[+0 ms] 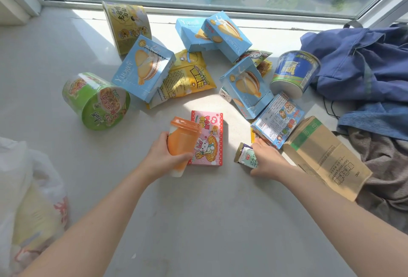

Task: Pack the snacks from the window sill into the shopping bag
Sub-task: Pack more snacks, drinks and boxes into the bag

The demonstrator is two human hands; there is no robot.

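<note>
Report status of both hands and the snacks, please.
Left grip holds orange-lidded plastic cup. Right grip holds small gold-capped bottle. Brown cardboard box close beside right grip.

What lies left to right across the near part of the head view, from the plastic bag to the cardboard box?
In order: white plastic bag → left hand, gripping the orange cup → pink box → small bottle, gripped by the right hand → cardboard box.
</note>
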